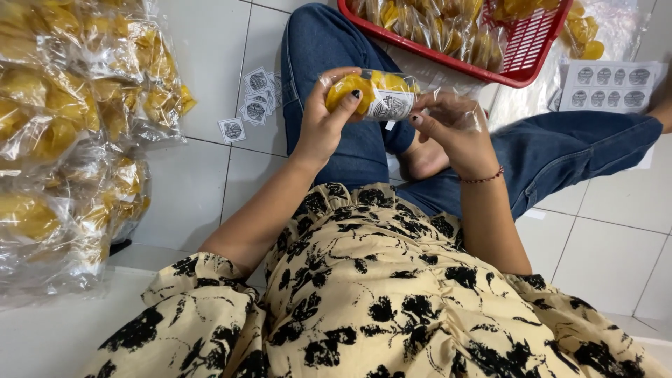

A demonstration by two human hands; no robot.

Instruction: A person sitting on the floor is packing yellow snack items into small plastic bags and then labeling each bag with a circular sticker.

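Observation:
My left hand (325,119) grips the closed end of a clear plastic bag of yellow chips (374,87) held above my lap. A white round-patterned label (390,106) is stuck on the bag's side. My right hand (451,133) pinches the bag's loose clear open end to the right of the label. Both hands hover over my crossed legs in blue jeans.
A red plastic basket (521,52) with several filled chip bags sits ahead. A large heap of bagged chips (70,133) lies on the left. Loose square labels (252,105) lie on the white tiled floor; a label sheet (609,87) lies at the right.

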